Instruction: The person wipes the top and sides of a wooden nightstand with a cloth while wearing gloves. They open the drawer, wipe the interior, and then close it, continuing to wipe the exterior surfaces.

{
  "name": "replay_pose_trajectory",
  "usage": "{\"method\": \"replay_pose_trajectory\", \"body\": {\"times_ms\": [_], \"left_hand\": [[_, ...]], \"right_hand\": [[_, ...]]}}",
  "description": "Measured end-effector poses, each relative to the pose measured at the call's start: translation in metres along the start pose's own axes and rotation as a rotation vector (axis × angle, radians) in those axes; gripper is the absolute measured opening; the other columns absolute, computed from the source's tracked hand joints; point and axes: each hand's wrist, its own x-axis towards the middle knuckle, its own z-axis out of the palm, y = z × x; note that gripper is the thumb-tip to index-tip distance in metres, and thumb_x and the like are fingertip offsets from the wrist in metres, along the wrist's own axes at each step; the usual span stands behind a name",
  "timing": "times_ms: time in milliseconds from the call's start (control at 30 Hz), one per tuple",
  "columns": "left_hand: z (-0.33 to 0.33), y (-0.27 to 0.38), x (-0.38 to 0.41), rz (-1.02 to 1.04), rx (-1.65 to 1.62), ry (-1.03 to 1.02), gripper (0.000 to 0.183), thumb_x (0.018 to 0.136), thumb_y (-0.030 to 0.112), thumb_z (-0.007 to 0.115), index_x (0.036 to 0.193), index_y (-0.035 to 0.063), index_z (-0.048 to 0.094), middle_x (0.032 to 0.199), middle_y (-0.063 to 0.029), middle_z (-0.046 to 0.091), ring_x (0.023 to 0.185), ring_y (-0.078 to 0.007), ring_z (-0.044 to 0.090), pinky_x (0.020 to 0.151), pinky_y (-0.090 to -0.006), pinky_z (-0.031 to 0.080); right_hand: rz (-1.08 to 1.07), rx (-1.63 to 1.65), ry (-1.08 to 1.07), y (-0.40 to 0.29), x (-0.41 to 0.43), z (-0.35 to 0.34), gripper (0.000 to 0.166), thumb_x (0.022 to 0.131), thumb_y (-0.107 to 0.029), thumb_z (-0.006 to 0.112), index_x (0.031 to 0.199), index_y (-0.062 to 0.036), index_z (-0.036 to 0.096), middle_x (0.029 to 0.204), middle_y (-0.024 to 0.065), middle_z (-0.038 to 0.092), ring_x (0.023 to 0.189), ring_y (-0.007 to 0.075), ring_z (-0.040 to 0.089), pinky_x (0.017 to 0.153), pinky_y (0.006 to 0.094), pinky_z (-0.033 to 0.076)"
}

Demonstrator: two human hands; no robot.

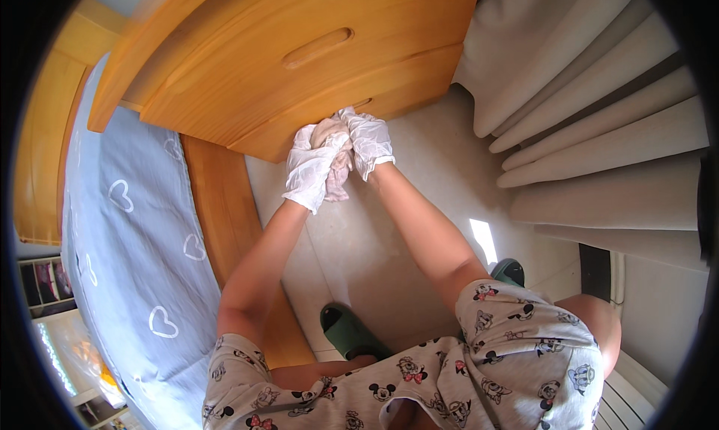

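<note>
A crumpled pale pink cloth is bunched between my two gloved hands, one end hanging down over the floor. My left hand, in a thin white disposable glove, grips the cloth from the left. On the other side, my right hand, gloved the same way, closes on its upper part. Both hands are in front of the lower drawer of a wooden drawer cabinet; whether they touch its face I cannot tell. Part of that drawer's slot handle shows just above my right hand.
On the left stands a wooden bed frame with a blue heart-patterned sheet. Long beige curtains hang at the right, reaching near the cabinet. Green slippers are on my feet on the tiled floor.
</note>
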Motion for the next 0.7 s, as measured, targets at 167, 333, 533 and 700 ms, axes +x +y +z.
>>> {"method": "replay_pose_trajectory", "body": {"times_ms": [167,333,533,700], "left_hand": [[0.013,0.004,0.009,0.015,0.135,-0.029,0.034,0.091,0.017,0.078,0.118,0.0055,0.061,0.108,-0.0049,0.066,0.093,-0.0122,0.064,0.077,-0.0259,0.054],[0.013,0.009,0.008,-0.08,-0.141,-0.081,0.044,0.088,0.023,0.081,0.121,0.0041,0.059,0.115,-0.0079,0.066,0.103,-0.0153,0.064,0.084,-0.0296,0.054],[0.015,0.019,0.001,-0.119,-0.12,-0.073,0.041,0.094,0.017,0.075,0.128,0.0023,0.058,0.119,-0.0092,0.065,0.104,-0.0169,0.066,0.085,-0.0301,0.057],[0.015,0.023,0.004,-0.099,-0.108,-0.077,0.037,0.09,0.017,0.079,0.119,0.0031,0.062,0.111,-0.0092,0.067,0.097,-0.0161,0.066,0.08,-0.0299,0.057]], "right_hand": [[-0.142,0.196,0.179,-0.015,0.001,-0.002,0.016,0.094,-0.01,0.067,0.089,0.0047,0.066,0.078,0.0089,0.068,0.069,0.0169,0.063,0.064,0.0294,0.051],[-0.238,0.119,0.17,-0.011,-0.014,-0.002,0.014,0.095,-0.009,0.066,0.091,0.0051,0.068,0.083,0.011,0.072,0.071,0.0144,0.065,0.066,0.0273,0.053],[-0.211,0.077,0.153,-0.019,-0.015,-0.008,0.015,0.092,-0.01,0.072,0.092,0.0048,0.068,0.085,0.0121,0.074,0.074,0.0166,0.068,0.069,0.0274,0.055],[-0.104,0.093,0.205,-0.017,-0.004,-0.014,0.019,0.09,-0.011,0.076,0.092,0.0052,0.068,0.086,0.0116,0.072,0.073,0.0165,0.066,0.066,0.031,0.053]]}}
